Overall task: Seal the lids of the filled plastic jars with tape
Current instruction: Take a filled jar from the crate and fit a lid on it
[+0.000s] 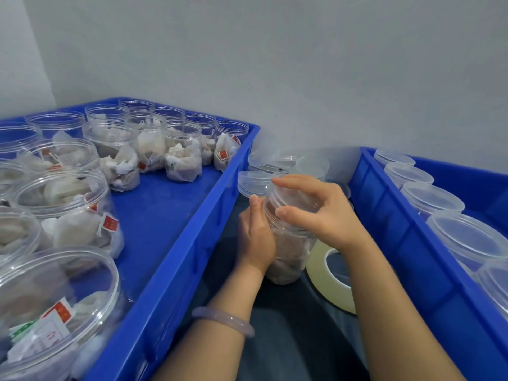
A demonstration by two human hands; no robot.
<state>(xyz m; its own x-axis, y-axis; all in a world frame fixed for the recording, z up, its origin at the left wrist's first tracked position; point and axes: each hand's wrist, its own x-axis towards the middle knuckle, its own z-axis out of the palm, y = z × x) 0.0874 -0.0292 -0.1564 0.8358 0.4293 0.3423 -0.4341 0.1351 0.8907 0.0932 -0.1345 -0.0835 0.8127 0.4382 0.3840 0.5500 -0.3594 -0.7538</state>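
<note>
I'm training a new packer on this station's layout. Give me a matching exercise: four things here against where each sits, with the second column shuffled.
Things
1. tape roll
2. loose lids
3. open filled jars
4. capped jars

Places
A. in the left blue bin
B. in the right blue bin
C. heaped between the bins, by the wall
D. flat on the dark surface between the bins, near side

Pairs: 1-D, 2-C, 3-A, 4-B

Your jar [288, 243] sits between the left crate [176, 243], holding open jars [181, 158], and the right crate [398, 243], holding lidded jars [431, 198]; loose lids [253, 182] behind it; tape roll [319, 268] just right.
</note>
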